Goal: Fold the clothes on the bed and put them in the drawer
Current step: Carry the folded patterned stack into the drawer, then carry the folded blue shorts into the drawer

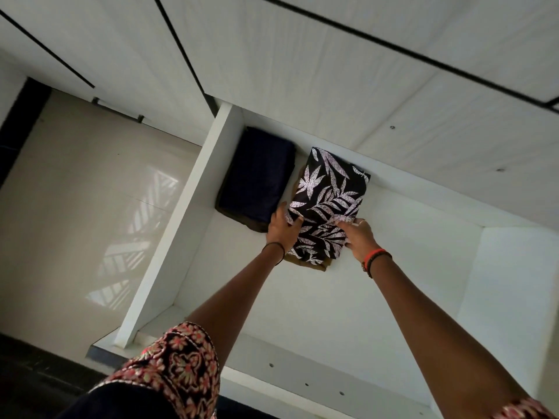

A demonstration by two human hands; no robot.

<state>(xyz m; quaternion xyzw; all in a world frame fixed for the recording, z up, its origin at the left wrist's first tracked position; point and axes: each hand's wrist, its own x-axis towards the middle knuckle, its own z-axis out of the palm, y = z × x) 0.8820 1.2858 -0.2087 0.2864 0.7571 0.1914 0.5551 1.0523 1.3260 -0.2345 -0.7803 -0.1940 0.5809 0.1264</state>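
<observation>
A folded black garment with a white leaf print (328, 192) lies in the open white drawer (169, 234), on top of a brown folded cloth (311, 264) whose edge shows beneath it. My left hand (282, 228) grips the print garment's near left edge, thumb on top. My right hand (358, 237) pinches its near right edge. To the left of it sits a folded dark navy stack (257, 179) against the drawer's left wall, with a brown layer underneath.
White cabinet fronts (302, 71) with black gaps rise behind the drawer. A glossy cream floor (90, 207) lies to the left of it. The drawer's right part (423, 282) holds bare white bottom. My patterned sleeve (181, 358) shows at the bottom.
</observation>
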